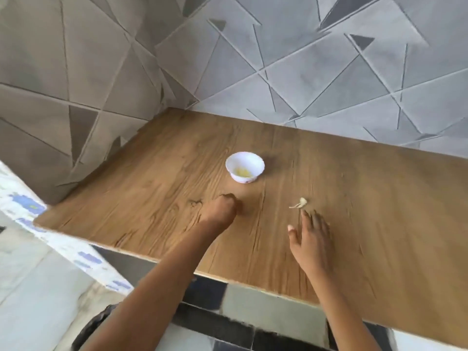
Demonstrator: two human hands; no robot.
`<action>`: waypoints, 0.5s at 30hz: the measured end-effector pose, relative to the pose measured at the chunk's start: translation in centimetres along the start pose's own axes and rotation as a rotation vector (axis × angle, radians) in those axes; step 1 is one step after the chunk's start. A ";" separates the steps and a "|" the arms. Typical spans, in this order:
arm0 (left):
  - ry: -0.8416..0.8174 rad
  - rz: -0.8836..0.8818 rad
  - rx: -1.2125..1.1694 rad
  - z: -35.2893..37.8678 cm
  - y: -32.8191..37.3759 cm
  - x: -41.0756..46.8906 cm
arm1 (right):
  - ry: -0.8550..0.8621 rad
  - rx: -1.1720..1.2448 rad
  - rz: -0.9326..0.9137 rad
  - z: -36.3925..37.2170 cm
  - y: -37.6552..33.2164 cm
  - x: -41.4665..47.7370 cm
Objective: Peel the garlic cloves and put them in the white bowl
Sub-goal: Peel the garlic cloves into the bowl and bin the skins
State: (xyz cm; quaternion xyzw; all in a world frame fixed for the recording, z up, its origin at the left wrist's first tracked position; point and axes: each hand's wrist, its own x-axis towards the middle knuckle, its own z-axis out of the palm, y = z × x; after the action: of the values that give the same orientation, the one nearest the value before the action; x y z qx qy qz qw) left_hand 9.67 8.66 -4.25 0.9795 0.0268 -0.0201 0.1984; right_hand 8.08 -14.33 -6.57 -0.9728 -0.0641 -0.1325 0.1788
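Grey tiled walls [329, 84] with triangle shapes stand behind one brown wooden table top [367, 198]. One small round white bowl [259, 165] sits on it, with pale yellow peeled garlic [243, 172] inside. One whitish garlic piece [301, 201] lies just beside the right hand [310, 231], whose fingers are straight and loose. The left hand [222, 207] is a fist; I cannot tell if it holds anything.
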 end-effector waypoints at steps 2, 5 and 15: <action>-0.064 -0.050 0.117 0.2 0.2 0.7 | -0.002 -0.044 0.016 0.2 2.1 0.9; -0.070 -0.118 0.040 -0.5 1.7 1.8 | -0.059 -0.070 0.053 0.5 4.6 2.4; 0.212 -0.125 -0.135 -3.7 4.0 12.2 | -0.168 -0.168 0.054 1.0 5.4 2.8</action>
State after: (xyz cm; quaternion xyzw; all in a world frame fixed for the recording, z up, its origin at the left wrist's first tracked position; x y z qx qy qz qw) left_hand 22.17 6.96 0.15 0.9571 0.1096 0.0729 0.2581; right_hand 11.88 -18.74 -8.43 -0.9934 -0.0415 -0.0504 0.0942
